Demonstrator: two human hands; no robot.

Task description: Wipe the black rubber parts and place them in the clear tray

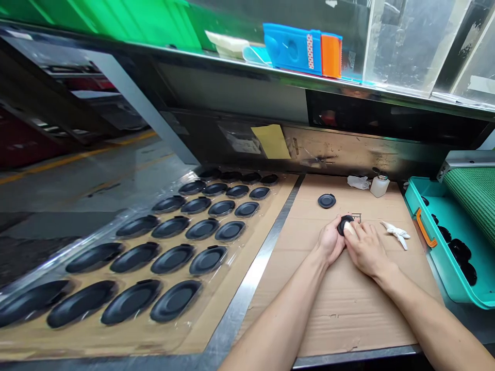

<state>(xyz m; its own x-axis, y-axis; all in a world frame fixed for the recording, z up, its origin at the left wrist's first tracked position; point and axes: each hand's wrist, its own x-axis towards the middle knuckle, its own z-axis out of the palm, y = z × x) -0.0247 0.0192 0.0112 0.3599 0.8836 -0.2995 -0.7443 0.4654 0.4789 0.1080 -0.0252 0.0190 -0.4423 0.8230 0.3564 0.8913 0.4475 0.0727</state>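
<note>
My left hand [331, 241] is closed around a small black round plastic part [344, 224], holding it just above the cardboard. Over it, my right hand [365, 246] is closed and presses what looks like a small white cloth [349, 228] against the part; the fingers hide most of the cloth. Another black round part [327, 200] lies flat on the cardboard beyond my hands. To the right of my right hand lies a crumpled, twisted white cloth [396, 234].
Rows of black parts sit in a clear plastic tray [201, 304] at left. A turquoise bin [444, 278] with several black parts stands at right, beside a green conveyor belt [474, 193]. A white pump bottle [379, 185] stands at the back, beneath an overhead shelf [232, 64].
</note>
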